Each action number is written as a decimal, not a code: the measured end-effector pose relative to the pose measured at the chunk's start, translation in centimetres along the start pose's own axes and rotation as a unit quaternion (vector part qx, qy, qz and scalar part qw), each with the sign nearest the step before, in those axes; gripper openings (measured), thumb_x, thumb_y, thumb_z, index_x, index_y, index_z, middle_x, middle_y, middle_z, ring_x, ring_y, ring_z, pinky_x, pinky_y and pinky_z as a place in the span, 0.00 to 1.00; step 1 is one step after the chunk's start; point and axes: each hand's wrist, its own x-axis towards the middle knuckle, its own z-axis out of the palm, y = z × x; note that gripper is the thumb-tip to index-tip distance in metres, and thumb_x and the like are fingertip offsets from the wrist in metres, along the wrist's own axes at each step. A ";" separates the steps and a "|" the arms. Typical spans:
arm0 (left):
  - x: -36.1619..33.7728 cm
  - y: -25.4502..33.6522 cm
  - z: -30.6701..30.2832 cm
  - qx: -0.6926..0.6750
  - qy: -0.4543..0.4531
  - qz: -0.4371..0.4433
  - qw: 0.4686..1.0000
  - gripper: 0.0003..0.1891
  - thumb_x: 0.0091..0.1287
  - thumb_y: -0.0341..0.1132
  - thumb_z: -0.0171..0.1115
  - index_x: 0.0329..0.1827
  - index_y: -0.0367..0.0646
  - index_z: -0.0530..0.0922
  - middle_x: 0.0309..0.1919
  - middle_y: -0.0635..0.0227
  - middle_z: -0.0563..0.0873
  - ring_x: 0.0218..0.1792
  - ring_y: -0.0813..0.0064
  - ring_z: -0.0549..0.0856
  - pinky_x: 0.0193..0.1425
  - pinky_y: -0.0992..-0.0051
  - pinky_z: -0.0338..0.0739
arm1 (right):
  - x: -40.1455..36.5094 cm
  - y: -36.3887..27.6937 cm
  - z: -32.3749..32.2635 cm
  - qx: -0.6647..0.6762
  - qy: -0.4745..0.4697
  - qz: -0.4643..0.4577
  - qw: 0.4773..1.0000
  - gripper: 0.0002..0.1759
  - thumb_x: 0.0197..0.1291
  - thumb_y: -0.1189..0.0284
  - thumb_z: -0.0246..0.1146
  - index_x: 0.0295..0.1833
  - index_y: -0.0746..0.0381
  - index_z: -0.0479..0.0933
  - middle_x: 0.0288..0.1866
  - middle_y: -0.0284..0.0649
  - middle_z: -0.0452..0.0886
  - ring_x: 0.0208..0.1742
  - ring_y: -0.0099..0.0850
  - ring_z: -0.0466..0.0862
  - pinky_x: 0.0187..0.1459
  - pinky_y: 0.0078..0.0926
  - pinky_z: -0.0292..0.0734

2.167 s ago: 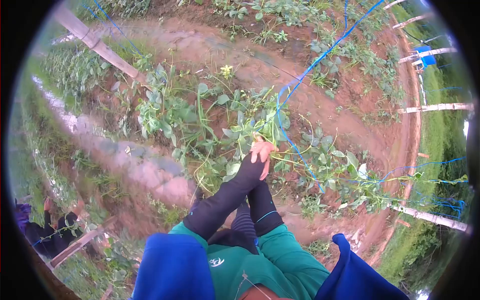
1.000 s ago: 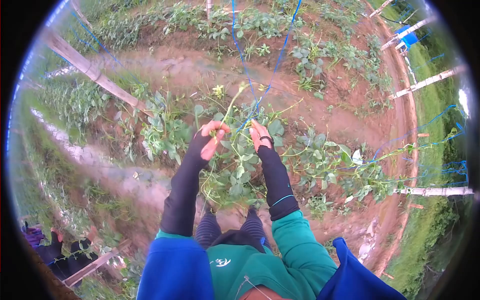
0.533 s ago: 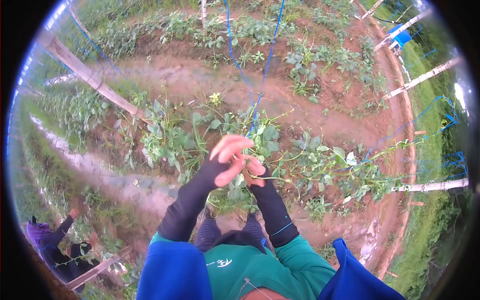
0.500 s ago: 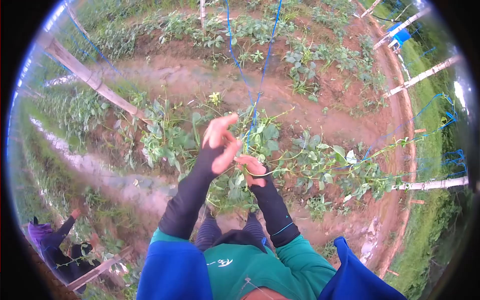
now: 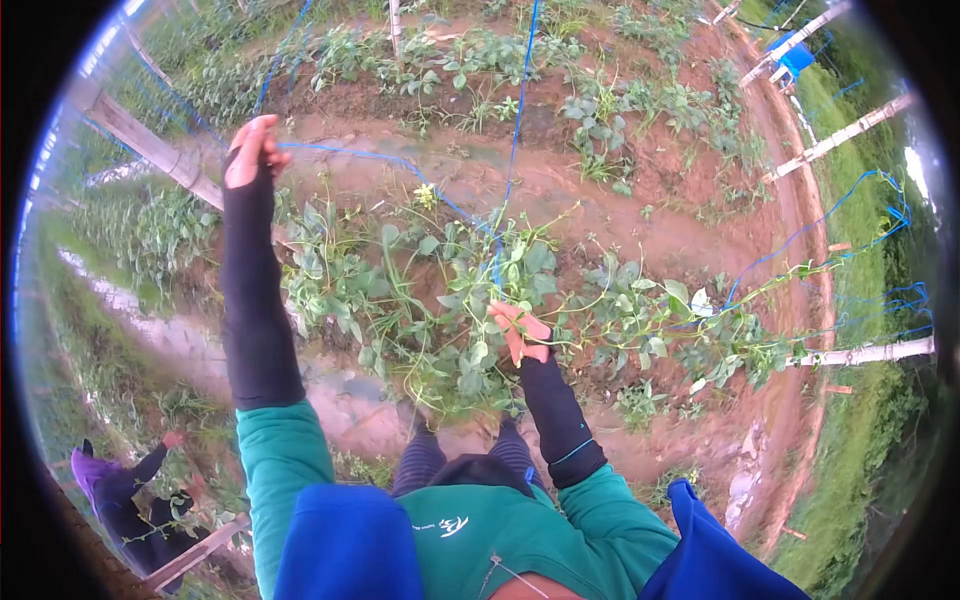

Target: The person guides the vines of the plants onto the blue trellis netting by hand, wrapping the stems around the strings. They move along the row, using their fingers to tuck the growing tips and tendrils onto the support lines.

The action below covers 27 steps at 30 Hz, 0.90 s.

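Note:
My left hand is raised far out to the left, its fingers closed on a blue string. From there the string runs to a leafy vine plant in front of me. At the foot of that plant my right hand has its fingers closed around a thin green vine among the leaves. The string's lower end disappears into the foliage just above the right fingertips. Another blue string rises straight up from the same plant.
A thick wooden pole leans at the left. Wooden stakes and a blue container stand at the right. Vines trail along string toward a right-hand stake. Another person is at the lower left. Muddy furrows separate the plant rows.
My left hand has moved from beside the right hand up and to the left, drawing the blue string sideways. The right hand stays low at the plant, slightly turned.

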 end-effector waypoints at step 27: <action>-7.9 -9.5 15.9 0.095 -0.333 -0.225 0.911 0.11 0.50 0.34 0.53 0.34 0.40 0.74 0.20 0.72 0.76 0.21 0.86 0.73 0.22 0.85 0.65 | 15.8 -2.0 -2.9 -0.182 -0.334 0.279 0.882 0.20 0.53 0.53 0.50 0.41 0.58 0.74 0.28 0.31 0.78 0.33 0.20 0.73 0.35 0.18 0.67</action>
